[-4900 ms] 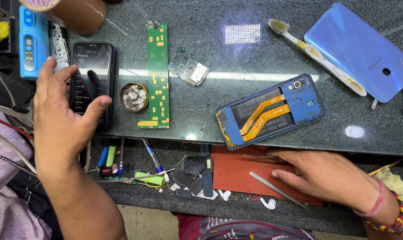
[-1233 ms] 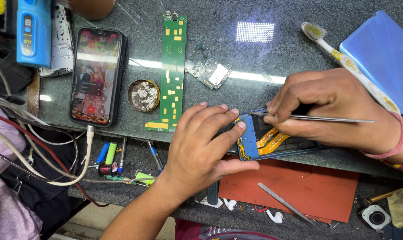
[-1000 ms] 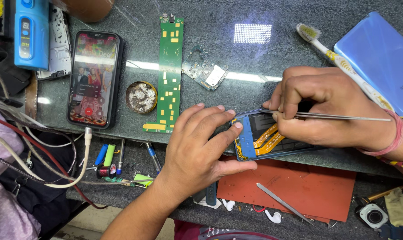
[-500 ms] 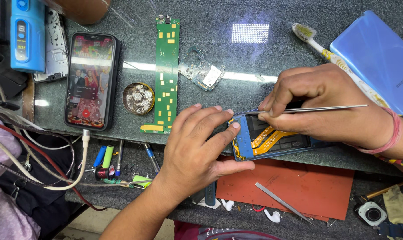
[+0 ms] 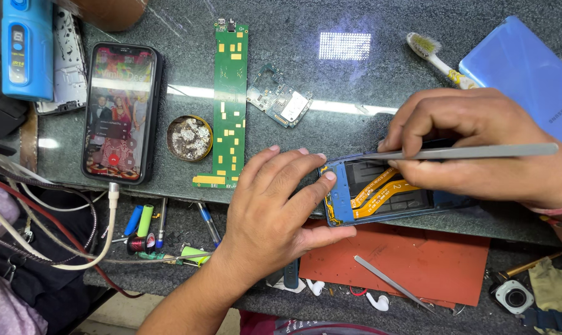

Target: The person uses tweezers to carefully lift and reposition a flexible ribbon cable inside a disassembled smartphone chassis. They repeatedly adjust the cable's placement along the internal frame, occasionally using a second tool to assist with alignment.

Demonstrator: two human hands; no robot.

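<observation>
Blue phone frame [image 5: 380, 195] steadied by left hand [image 5: 274, 211], right hand [image 5: 485, 149] pinching tweezers [image 5: 467, 151]

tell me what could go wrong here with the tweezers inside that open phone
The tweezers in the right hand work just above the orange flex cables; a slip might nick or tear one. The opened blue phone lies at the counter edge, steadied only by the left hand, so a hard push could shift it off.

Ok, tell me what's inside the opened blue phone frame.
Inside the opened blue phone frame lie two orange flex ribbon cables over dark internals. The right hand, holding grey metal tweezers, covers the frame's right part; the left hand steadies its left edge.
</observation>
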